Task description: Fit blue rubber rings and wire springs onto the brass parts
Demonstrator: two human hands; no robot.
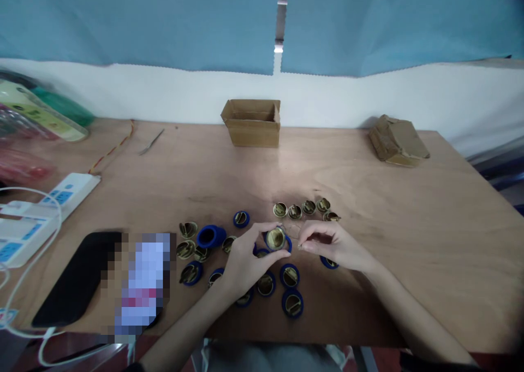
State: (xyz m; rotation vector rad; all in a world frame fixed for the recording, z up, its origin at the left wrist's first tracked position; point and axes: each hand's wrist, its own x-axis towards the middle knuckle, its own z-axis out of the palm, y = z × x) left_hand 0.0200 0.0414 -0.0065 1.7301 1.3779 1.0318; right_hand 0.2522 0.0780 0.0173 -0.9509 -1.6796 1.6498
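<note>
My left hand (pixel 248 260) grips a round brass-coloured piece (pixel 275 239) between thumb and fingers, its shiny face turned up. Blue shows just beside this piece, but I cannot tell whether it belongs to it. To the right, my right hand (pixel 333 243) is closed in a pinch at the fingertips; what is in the pinch is too small to name. Around both hands lie several round brass pieces with a bar across them, some seated in blue rings (pixel 292 303). Others without rings (pixel 280 210) sit beyond the hands. A hollow blue cylinder (pixel 210 236) lies left of my left hand.
An open cardboard box (pixel 256 133) stands at the back, with another cardboard box (pixel 397 141) at the back right. On the left are a white power strip (pixel 77 189) with cables, a black phone-like slab (pixel 77 279), a blurred-out phone (pixel 143 284) and tweezers (pixel 152 142).
</note>
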